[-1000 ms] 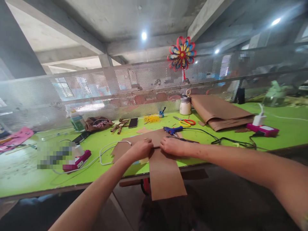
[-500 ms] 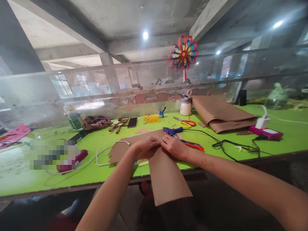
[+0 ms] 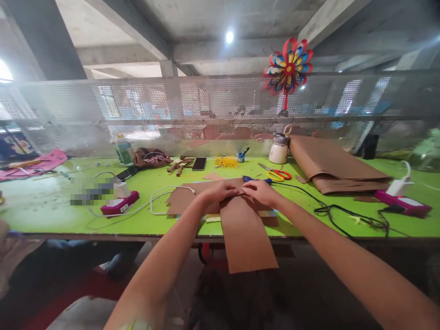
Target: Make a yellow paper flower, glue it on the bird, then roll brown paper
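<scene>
In the head view, the left hand (image 3: 222,189) and right hand (image 3: 260,189) pinch the far end of the brown paper strip (image 3: 248,236), whose near end overhangs the green table (image 3: 137,223). Matching pressure left and right should keep that edge straight; the blue glue gun (image 3: 268,181), just far of the right hand, deserves clearance.

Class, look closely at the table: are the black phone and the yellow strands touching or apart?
Apart: in the head view, green tabletop shows plainly between the black phone and the yellow strands beside it.
</scene>
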A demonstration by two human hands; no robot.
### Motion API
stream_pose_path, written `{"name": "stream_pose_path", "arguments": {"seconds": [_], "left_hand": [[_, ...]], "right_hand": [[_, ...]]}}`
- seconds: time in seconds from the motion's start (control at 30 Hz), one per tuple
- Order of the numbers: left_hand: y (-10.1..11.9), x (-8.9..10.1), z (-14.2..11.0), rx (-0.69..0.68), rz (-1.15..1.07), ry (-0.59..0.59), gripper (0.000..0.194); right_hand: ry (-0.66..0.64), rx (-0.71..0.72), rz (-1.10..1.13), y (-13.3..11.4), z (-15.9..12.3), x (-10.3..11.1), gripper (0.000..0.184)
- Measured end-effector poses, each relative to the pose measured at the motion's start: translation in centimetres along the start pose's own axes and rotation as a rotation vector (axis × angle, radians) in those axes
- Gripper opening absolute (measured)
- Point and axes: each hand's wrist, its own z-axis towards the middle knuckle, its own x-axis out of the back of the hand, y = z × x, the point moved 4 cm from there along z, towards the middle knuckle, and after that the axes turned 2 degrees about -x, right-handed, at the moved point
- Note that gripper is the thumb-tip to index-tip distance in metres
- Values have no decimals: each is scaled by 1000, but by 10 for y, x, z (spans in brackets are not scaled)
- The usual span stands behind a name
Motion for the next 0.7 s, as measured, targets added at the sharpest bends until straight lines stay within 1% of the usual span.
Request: {"name": "stream_pose_path", "arguments": {"seconds": [0.07,0.13,0.2,0.27,0.37,0.43,0.57,0.7], "left_hand": [[-1,1,1,-9,-1,13,38],[-2,1,1,-3,23,12,40],[-3,0,1,0,50,-1,41],[-4,-1,1,-10,67,-23,42],[-3,-1,0,-29,57,-59,41],[-2,0,0,-41,50,-90,38],[-1,4,-3,-32,85,-141,36],[-3,6,-3,-24,100,-154,38]], "right_hand": [[-97,-76,86,2,5,-6,30],[-162,-161,238,5,5,-13,35],[-173,-236,413,10,2,-18,38],[-149,-277,527,15,-1,-21,39],[-101,-280,569,21,-4,-19,40],[-95,-282,579,23,-5,-16,40],[-120,-279,564,23,-5,-15,41],[-161,-240,545,22,-6,-15,40]]}}
